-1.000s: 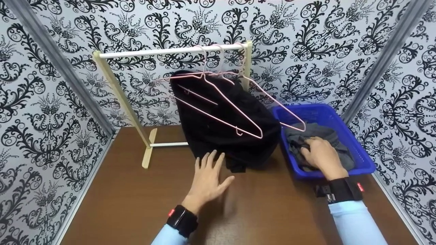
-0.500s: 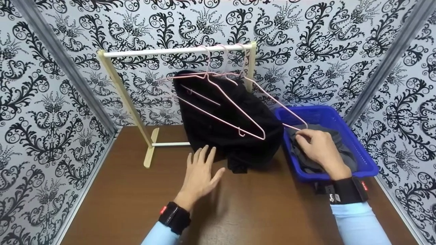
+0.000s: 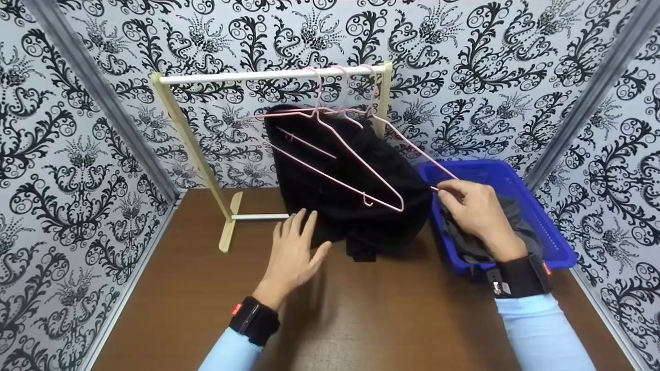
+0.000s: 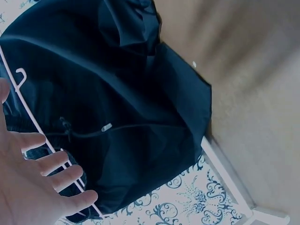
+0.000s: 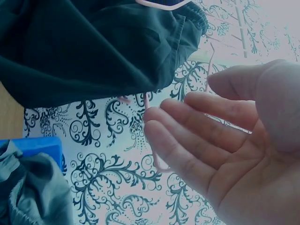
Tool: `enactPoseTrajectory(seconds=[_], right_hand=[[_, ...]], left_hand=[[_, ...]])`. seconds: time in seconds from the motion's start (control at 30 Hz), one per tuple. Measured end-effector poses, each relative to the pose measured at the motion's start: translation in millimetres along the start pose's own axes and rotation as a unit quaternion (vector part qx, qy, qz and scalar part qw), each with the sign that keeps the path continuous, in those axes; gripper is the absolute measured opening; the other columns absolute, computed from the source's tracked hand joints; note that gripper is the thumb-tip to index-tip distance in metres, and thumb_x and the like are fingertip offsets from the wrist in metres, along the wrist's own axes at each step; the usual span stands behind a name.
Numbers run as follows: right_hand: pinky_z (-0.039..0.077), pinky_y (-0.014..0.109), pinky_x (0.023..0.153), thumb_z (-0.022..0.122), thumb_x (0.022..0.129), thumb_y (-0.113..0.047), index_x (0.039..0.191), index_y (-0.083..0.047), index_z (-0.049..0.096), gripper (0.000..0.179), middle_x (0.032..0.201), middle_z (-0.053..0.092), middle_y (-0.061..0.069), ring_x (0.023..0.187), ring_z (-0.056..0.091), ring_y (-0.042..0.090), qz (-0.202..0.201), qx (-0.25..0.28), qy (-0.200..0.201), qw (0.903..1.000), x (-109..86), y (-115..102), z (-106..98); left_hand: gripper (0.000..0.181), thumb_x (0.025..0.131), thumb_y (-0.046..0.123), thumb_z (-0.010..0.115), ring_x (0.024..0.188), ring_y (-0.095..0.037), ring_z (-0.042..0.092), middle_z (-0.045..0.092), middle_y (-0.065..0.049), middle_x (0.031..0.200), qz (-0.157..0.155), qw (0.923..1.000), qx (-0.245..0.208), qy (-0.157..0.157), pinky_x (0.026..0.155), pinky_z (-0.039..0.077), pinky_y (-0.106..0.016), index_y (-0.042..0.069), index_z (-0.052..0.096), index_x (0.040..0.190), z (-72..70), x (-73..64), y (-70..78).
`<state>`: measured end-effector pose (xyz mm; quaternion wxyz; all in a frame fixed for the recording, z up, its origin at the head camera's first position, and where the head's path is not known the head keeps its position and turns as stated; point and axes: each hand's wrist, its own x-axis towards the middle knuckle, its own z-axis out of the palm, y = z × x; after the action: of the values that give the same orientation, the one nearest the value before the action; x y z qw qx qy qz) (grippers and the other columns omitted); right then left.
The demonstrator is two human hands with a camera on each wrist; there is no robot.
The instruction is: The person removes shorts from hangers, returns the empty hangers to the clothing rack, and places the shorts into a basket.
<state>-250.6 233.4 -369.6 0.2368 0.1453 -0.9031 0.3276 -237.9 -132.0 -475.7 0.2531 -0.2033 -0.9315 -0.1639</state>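
Observation:
My right hand (image 3: 479,211) is at the lower right end of a pink wire hanger (image 3: 412,147) on the rack. In the right wrist view its fingers are loosely extended, thumb apart, with hanger wire showing behind them. Fingers spread, my left hand (image 3: 289,257) is in front of the lower edge of a black garment (image 3: 361,226). This garment hangs bunched among the hangers and has a drawstring (image 4: 107,127), seen in the left wrist view. Another pink hanger (image 3: 356,154) crosses its front.
A rack with a white top bar (image 3: 232,77) and wooden posts (image 3: 191,141) stands on the brown table (image 3: 371,319). To the right is a blue basket (image 3: 559,255) with dark grey cloth (image 3: 464,239) inside. Patterned walls (image 3: 464,51) enclose the table.
My right hand has risen out of the basket and gone up and left to the hanger's right end. My left hand has drifted left, fingers still spread.

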Motion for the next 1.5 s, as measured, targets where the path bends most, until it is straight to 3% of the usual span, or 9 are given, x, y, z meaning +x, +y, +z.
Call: enactPoseTrajectory(seconds=[0.2, 0.4, 0.47, 0.63, 0.9, 1.17, 1.5], right_hand=[[0.051, 0.050, 0.095, 0.068, 0.093, -0.003, 0.112, 0.000, 0.078, 0.021, 0.112, 0.076, 0.019, 0.105, 0.071, 0.038, -0.006, 0.027, 0.018, 0.9995, 11.7, -8, 4], [0.051, 0.033, 0.093, 0.069, 0.090, 0.001, 0.112, 0.003, 0.077, 0.023, 0.110, 0.076, 0.019, 0.102, 0.071, 0.036, -0.030, 0.037, 0.034, 0.9983, 19.5, -11, 13], [0.053, 0.035, 0.091, 0.068, 0.090, 0.001, 0.113, 0.004, 0.076, 0.024, 0.110, 0.075, 0.020, 0.100, 0.071, 0.036, -0.037, 0.040, 0.035, 0.9979, 21.4, -11, 17], [0.052, 0.054, 0.097, 0.068, 0.090, 0.002, 0.117, 0.007, 0.073, 0.028, 0.115, 0.073, 0.024, 0.106, 0.069, 0.041, -0.051, 0.051, 0.038, 0.9967, 24.4, -8, 30], [0.047, 0.051, 0.103, 0.070, 0.089, -0.003, 0.122, 0.005, 0.071, 0.034, 0.121, 0.072, 0.021, 0.115, 0.066, 0.040, -0.047, 0.027, 0.053, 0.9971, 23.2, 1, 51], [0.046, 0.053, 0.106, 0.067, 0.090, 0.000, 0.124, 0.010, 0.068, 0.035, 0.124, 0.069, 0.027, 0.119, 0.064, 0.044, -0.034, 0.063, 0.050, 0.9962, 22.8, 1, 64], [0.049, 0.058, 0.098, 0.068, 0.095, -0.007, 0.124, 0.008, 0.066, 0.033, 0.118, 0.071, 0.028, 0.109, 0.067, 0.048, 0.015, 0.060, 0.030, 0.9976, 24.0, 1, 76]], left_hand=[[0.069, 0.100, 0.048, 0.055, 0.136, -0.045, 0.046, 0.048, -0.025, 0.151, 0.000, 0.9999, -0.005, 0.011, 0.111, 0.034, -0.065, 0.002, 0.048, 0.152, -9.9, 9.7, -4.4], [0.065, 0.102, 0.045, 0.055, 0.133, -0.046, 0.049, 0.050, -0.025, 0.149, -0.001, 0.9992, -0.021, 0.034, 0.108, 0.037, -0.065, 0.002, 0.051, 0.150, -17.3, 18.8, -7.2], [0.063, 0.102, 0.044, 0.054, 0.133, -0.046, 0.050, 0.051, -0.025, 0.148, -0.004, 0.9989, -0.029, 0.037, 0.108, 0.037, -0.064, 0.001, 0.052, 0.149, -19.2, 20.9, -7.1], [0.061, 0.105, 0.043, 0.051, 0.135, -0.044, 0.049, 0.050, -0.023, 0.150, -0.021, 0.9983, -0.044, 0.032, 0.110, 0.037, -0.062, 0.002, 0.052, 0.150, -21.8, 24.6, -6.7], [0.061, 0.105, 0.043, 0.050, 0.135, -0.044, 0.048, 0.049, -0.023, 0.151, -0.031, 0.9982, -0.045, 0.024, 0.110, 0.037, -0.061, 0.002, 0.051, 0.150, -17.0, 24.8, -9.5], [0.061, 0.107, 0.044, 0.048, 0.139, -0.044, 0.046, 0.047, -0.022, 0.153, -0.060, 0.9961, -0.064, 0.000, 0.110, 0.036, -0.063, 0.003, 0.049, 0.152, -12.0, 21.5, -14.1], [0.062, 0.107, 0.045, 0.048, 0.140, -0.042, 0.045, 0.046, -0.022, 0.153, -0.076, 0.9943, -0.076, -0.005, 0.110, 0.036, -0.062, 0.003, 0.048, 0.153, -6.7, 19.3, -17.2]])
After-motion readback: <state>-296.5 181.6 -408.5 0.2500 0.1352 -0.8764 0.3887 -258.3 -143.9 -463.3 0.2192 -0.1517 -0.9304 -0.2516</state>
